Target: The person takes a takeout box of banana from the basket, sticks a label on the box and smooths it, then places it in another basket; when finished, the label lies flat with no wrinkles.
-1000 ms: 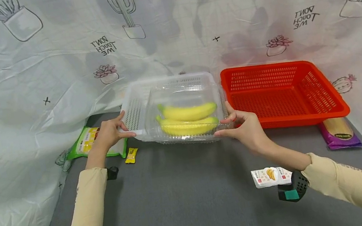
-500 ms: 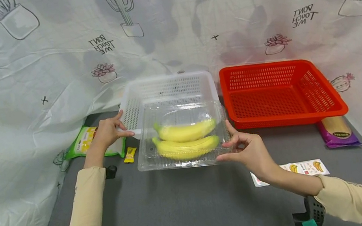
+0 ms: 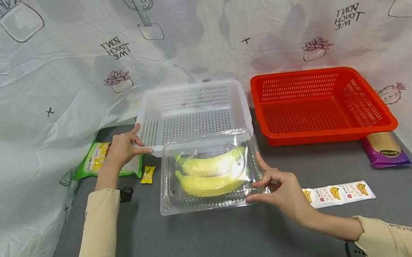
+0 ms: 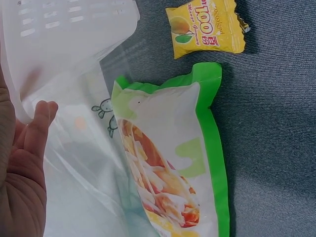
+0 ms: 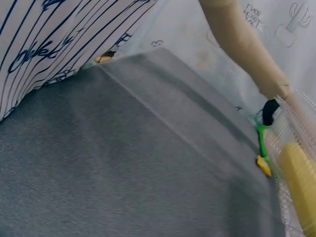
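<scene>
My right hand [image 3: 282,191] grips the right front corner of a clear plastic clamshell box [image 3: 171,189], thumb in front and fingers along its side. Two yellow bananas [image 3: 211,184] lie inside under the lid. The box is just in front of a white plastic basket [image 3: 197,123], its back edge overlapping the basket's front rim. My left hand [image 3: 121,151] pinches that basket's left front rim between thumb and fingers; the left wrist view shows the hand [image 4: 29,153] at the basket's wall [image 4: 74,44]. In the right wrist view part of a banana [image 5: 298,182] appears through the clear plastic.
A red basket [image 3: 330,137] stands to the right, with a purple packet [image 3: 385,150] partly beneath its front corner. Banana stickers [image 3: 339,194] lie on the grey table [image 3: 226,252]. A green-and-white food bag [image 4: 168,158] and a yellow mango gummy packet [image 4: 207,27] lie at left.
My right hand has drawn the banana box out of the white basket, toward me, and lowered it in front. My left hand stays at the basket's rim. More of the sticker strip shows.
</scene>
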A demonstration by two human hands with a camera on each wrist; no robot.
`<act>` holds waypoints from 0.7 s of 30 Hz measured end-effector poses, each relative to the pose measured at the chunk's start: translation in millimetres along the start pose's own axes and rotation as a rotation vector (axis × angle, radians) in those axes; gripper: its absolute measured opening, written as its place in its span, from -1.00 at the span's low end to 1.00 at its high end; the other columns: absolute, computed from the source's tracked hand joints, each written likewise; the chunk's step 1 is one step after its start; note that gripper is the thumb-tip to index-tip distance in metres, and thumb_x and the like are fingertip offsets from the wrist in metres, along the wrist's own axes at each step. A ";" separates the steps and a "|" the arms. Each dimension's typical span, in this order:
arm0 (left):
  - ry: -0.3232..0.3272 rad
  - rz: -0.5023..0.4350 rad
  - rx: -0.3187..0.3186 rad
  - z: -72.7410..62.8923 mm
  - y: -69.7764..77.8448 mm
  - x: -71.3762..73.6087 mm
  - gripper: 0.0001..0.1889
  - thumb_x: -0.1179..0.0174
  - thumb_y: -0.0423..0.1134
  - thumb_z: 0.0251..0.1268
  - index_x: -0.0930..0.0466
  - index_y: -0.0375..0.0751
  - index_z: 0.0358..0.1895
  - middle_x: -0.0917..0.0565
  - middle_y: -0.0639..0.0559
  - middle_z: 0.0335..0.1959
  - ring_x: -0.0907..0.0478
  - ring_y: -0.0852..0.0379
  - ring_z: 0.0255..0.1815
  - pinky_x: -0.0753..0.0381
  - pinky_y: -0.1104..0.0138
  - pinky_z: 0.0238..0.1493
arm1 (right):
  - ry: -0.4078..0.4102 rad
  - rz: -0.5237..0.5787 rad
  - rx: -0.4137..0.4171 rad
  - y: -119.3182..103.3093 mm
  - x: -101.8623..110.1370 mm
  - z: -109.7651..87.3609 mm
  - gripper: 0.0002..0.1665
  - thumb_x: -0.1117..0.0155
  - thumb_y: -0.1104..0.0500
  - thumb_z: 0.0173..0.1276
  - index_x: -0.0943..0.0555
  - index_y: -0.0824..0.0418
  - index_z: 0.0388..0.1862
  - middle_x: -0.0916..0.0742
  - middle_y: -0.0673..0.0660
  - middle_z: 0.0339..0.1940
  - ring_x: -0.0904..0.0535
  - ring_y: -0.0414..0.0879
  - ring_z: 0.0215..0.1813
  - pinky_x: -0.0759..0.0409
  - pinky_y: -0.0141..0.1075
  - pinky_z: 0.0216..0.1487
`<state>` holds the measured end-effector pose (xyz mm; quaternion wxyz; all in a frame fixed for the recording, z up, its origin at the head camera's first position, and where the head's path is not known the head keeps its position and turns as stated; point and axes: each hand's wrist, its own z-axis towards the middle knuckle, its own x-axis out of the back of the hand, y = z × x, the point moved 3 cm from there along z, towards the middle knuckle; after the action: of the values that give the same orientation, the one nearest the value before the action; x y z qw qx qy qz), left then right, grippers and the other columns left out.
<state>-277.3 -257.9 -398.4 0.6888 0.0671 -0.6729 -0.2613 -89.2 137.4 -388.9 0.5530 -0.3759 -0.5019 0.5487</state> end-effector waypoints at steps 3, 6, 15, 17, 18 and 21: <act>-0.002 -0.002 0.000 -0.5 -1.1 0.0 -0.70 -0.51 -0.06 -0.13 -0.70 -0.23 -0.53 -0.26 -0.20 0.40 -0.03 0.16 -0.79 -0.24 0.34 -0.65 | -0.002 0.011 0.019 9.2 -4.0 -5.7 -0.71 -0.55 0.49 -0.18 -0.68 0.42 -0.40 -0.36 0.24 0.39 -0.29 0.29 0.33 -0.43 -0.57 0.06; -0.003 -0.009 0.001 -0.6 -1.6 0.2 -0.70 -0.51 -0.05 -0.13 -0.70 -0.23 -0.52 -0.26 -0.20 0.40 -0.04 0.15 -0.79 -0.23 0.33 -0.66 | -0.004 0.037 0.010 18.6 -8.0 -10.4 -0.71 -0.54 0.50 -0.18 -0.67 0.42 -0.40 -0.34 0.26 0.39 -0.26 0.35 0.33 -0.42 -0.56 0.08; 0.000 -0.013 0.012 -1.1 0.6 0.9 -0.71 -0.51 -0.08 -0.12 -0.70 -0.24 -0.51 -0.25 -0.19 0.40 -0.02 0.15 -0.78 -0.22 0.33 -0.64 | 0.020 0.025 0.008 39.1 -15.4 -21.1 -0.69 -0.55 0.48 -0.20 -0.65 0.45 -0.40 -0.35 0.27 0.38 -0.38 0.31 0.20 -0.41 -0.58 0.06; -0.007 -0.015 0.015 -1.4 1.1 1.2 -0.71 -0.50 -0.08 -0.11 -0.70 -0.24 -0.51 -0.24 -0.19 0.41 -0.03 0.15 -0.77 -0.23 0.33 -0.63 | 0.029 0.037 -0.002 43.0 -16.8 -23.1 -0.70 -0.55 0.48 -0.20 -0.65 0.44 -0.42 -0.35 0.28 0.38 -0.36 0.30 0.27 -0.43 -0.57 0.06; -0.010 -0.015 0.016 -1.4 1.3 1.2 -0.71 -0.50 -0.08 -0.11 -0.70 -0.24 -0.50 -0.24 -0.19 0.41 -0.03 0.14 -0.77 -0.23 0.33 -0.63 | 0.035 0.043 -0.008 45.0 -17.3 -24.2 -0.70 -0.55 0.49 -0.20 -0.65 0.43 -0.43 -0.35 0.29 0.38 -0.31 0.27 0.33 -0.44 -0.56 0.06; -0.016 -0.019 0.019 -1.7 1.7 1.5 -0.71 -0.50 -0.08 -0.10 -0.70 -0.24 -0.49 -0.23 -0.19 0.42 -0.03 0.14 -0.75 -0.23 0.33 -0.61 | 0.045 0.074 -0.023 51.1 -18.8 -26.4 -0.71 -0.54 0.51 -0.21 -0.63 0.42 -0.46 -0.33 0.30 0.39 -0.20 0.18 0.39 -0.46 -0.51 0.06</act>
<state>-275.3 -257.5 -396.5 0.6804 0.0781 -0.6800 -0.2619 -73.3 128.3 -446.6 0.5390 -0.4126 -0.4813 0.5545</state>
